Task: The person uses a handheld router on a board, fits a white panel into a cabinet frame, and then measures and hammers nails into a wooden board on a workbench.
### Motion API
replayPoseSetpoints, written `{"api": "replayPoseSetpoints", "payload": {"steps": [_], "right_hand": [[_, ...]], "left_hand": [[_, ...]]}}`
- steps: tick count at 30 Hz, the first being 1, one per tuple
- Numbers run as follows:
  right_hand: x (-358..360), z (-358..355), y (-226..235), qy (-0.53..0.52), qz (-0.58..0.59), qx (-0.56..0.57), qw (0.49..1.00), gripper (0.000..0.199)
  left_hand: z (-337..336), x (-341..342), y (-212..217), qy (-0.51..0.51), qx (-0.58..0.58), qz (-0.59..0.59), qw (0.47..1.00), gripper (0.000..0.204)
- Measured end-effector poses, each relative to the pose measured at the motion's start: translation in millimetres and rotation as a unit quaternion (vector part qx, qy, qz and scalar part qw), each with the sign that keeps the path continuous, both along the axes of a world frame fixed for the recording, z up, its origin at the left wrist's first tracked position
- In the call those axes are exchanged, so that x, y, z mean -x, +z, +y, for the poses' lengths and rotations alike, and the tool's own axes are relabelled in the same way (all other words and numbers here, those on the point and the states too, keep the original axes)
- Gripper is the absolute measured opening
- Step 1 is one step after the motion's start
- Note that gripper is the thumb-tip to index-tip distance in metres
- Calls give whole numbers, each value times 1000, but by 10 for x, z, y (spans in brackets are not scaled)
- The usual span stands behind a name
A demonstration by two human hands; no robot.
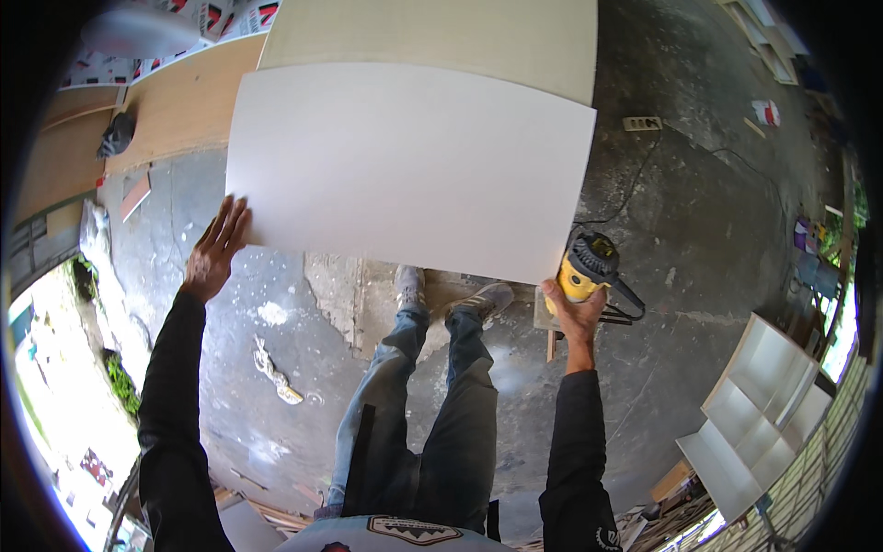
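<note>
A white rectangular panel (405, 166) lies in front of me, over a cream-coloured board (432, 32) that shows beyond its far edge. At the panel's near right corner, my right hand (578, 313) is wrapped round a yellow and black trim router (589, 267), held upright. The router's bit is hidden from view. My left hand (216, 248) touches the panel's near left edge, its fingers stretched out and lying along it, with nothing gripped.
A black cord runs from near the router to a power strip (642, 123) on the grey floor. White shelving (754, 414) stands at the lower right. Left of the panel is a brown wooden surface (193, 92). A crumpled white scrap (274, 368) lies on the floor.
</note>
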State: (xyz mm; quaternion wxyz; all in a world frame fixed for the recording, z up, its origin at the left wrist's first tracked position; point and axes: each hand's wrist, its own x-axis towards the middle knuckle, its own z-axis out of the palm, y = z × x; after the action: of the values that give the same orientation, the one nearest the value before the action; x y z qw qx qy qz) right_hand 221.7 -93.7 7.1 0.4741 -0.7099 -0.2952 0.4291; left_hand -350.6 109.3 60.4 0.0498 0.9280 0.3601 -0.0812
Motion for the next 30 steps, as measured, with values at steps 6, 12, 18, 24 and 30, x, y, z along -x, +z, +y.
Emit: {"api": "replayPoseSetpoints", "payload": {"steps": [6,12,18,24,30], "right_hand": [[-9,24,51,-4,26,-3,1000,48],[-65,-44,-61,15,15,10,1000,50],[-22,73,0,64,-75,33,995,63],[-84,31,23,62,-113,47,991,72],[-125,-18,26,63,-117,45,990,70]], "left_hand": [[-42,-13,-66,-4,-6,48,999,72],[6,-44,-13,-33,25,141,989,62],[12,26,30,14,88,220,971,62],[8,14,0,5,109,259,960,71],[-23,-82,-71,26,107,258,960,72]]}}
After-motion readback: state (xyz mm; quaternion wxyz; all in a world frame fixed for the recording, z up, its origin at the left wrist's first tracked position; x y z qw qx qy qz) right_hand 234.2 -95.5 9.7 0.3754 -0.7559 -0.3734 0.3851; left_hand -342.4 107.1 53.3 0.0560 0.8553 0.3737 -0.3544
